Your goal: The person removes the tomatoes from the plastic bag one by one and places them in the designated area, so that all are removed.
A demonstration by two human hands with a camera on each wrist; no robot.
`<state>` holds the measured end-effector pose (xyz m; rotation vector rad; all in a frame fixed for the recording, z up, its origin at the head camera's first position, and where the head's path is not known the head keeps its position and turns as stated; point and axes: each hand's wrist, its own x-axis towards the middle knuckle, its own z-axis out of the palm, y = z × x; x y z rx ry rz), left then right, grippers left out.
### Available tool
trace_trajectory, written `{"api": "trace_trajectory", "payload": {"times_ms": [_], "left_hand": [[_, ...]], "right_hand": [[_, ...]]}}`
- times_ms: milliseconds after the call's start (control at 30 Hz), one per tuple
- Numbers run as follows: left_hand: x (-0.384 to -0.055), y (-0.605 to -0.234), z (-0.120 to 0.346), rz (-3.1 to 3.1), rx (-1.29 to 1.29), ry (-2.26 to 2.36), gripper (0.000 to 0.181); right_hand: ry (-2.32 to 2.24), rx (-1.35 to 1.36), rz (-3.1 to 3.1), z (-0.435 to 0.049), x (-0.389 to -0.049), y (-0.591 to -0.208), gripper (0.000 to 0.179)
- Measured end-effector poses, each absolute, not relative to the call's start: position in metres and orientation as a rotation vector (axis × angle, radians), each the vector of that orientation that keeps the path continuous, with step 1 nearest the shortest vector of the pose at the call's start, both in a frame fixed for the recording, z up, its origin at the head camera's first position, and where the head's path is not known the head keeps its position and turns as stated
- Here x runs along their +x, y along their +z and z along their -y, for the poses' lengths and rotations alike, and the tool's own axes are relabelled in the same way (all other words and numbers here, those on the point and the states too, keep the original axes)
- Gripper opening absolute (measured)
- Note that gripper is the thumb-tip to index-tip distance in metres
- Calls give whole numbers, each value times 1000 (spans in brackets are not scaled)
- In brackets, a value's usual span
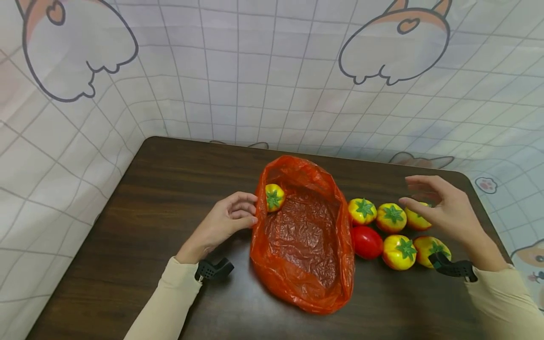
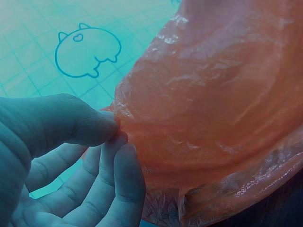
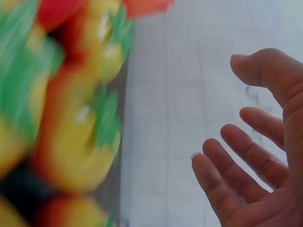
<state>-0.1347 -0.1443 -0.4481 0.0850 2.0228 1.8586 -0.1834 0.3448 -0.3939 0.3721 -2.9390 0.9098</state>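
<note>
An orange-red plastic bag (image 1: 293, 298) lies with its mouth wide open at the middle of the table. My left hand (image 1: 227, 219) pinches its left rim between thumb and index finger, as the left wrist view shows. Inside, against the left wall, rests one yellow tomato-like fruit (image 1: 275, 198) with a green star-shaped top. Several similar yellow-and-red fruits (image 1: 392, 217) sit grouped just right of the bag, along with a plain red one (image 1: 367, 242). Above the far right fruits hovers my right hand (image 1: 450, 210), fingers spread apart from the thumb and holding nothing.
The dark wooden table (image 1: 178, 184) has rounded back corners. Behind and beside it hangs a white grid-patterned cloth (image 1: 255, 71) with cartoon animals. Each wrist carries a black camera mount (image 1: 214, 269).
</note>
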Motion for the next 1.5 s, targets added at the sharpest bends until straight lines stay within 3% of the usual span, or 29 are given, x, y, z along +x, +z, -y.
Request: {"api": "trace_trajectory", "payload": {"times_ms": [467, 1500], "left_hand": [[-133, -448, 146, -2001, 95, 1886, 48], [-133, -441, 146, -2004, 107, 1899, 46]], "right_hand": [[1278, 742, 2625, -255, -197, -403, 55], [1575, 899, 2601, -147, -200, -426, 48]]}}
